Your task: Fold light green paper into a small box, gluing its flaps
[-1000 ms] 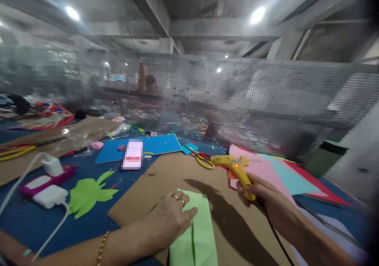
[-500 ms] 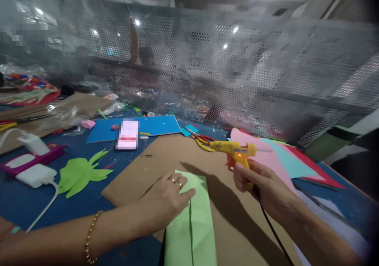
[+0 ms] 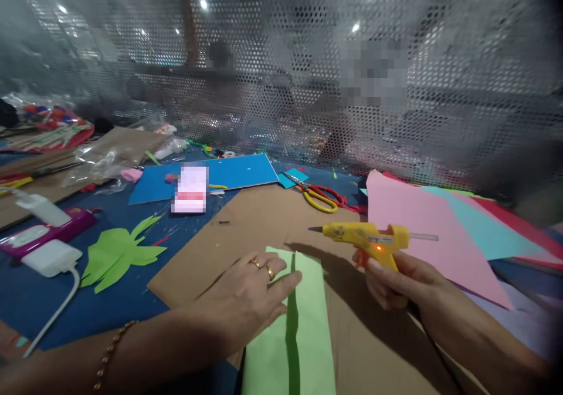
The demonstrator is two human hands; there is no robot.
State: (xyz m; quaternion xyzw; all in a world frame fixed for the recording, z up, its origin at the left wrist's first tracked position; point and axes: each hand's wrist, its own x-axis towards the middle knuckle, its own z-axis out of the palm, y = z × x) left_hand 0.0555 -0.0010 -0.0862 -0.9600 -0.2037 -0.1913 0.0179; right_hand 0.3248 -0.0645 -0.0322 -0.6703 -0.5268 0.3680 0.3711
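Note:
A yellow hot glue gun is gripped in my right hand, its dark nozzle pointing left and its small light glowing orange. A clear glue stick sticks out of its back, and a cord runs down from the grip. My left hand, wearing rings, lies with its fingers stretched over the left side of a folded light green paper. A lengthwise gap shows between the paper's two flaps. Under the paper is a brown cardboard sheet.
Scissors with red and yellow handles lie beyond the cardboard. A phone stands near a blue board. Green paper leaves and a purple power strip are left; pink paper is right. A perforated metal screen rises behind.
My right hand has lowered the glue gun, now beside the green paper's upper right. The gap between the paper's flaps looks wider. My left hand stays on the paper.

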